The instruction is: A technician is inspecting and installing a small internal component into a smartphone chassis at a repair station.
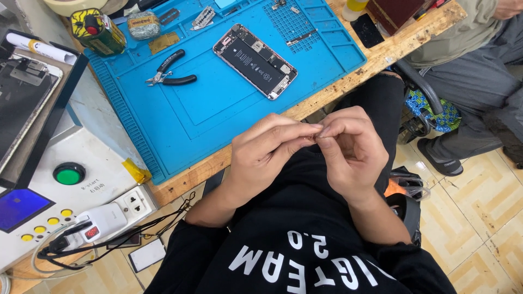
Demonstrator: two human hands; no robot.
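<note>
Both hands meet at frame centre, off the table — left hand (261,155) and right hand (351,147) pinch fingertips on something too small to tell; the opened phone (255,61) lies upper centre on the blue mat (163,125); judged step — fiddly part-handling, calling for steadiness.

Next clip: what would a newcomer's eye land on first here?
First, the left hand and right hand, fingertips pinched together at centre frame over the person's lap; whatever is between them is too small to make out. Behind them, an opened phone lies with its insides showing on a bright blue work mat, and black-handled pliers lie to its left. A green button stands out on the white machine at far left.
</note>
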